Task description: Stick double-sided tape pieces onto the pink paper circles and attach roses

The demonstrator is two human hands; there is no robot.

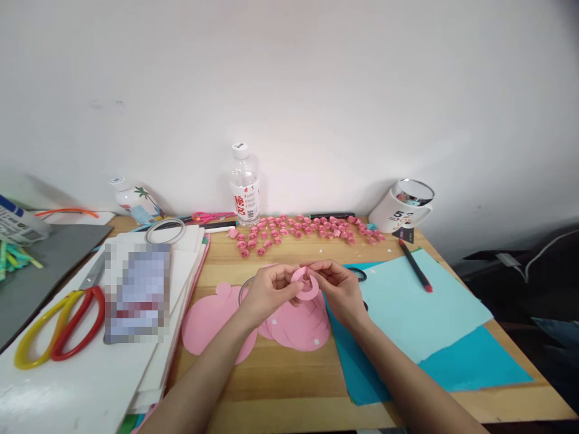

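Observation:
Between both hands is a curled pink paper strip, bent into a loose ring with a smaller curl inside. My left hand pinches its left side with thumb and fingers. At its upper right, the fingertips of my right hand close on the strip. Pink paper circles lie overlapped on the table under the hands, and another pink paper cutout rests to the left. Behind the hands, several small rolled pink paper roses are spread along the back of the table. A dark-handled tool is partly hidden behind my right hand.
Light blue and darker blue paper lie at right, with a red-tipped pen. A mug and a clear bottle stand against the wall. Yellow-and-red scissors rest on white papers at left.

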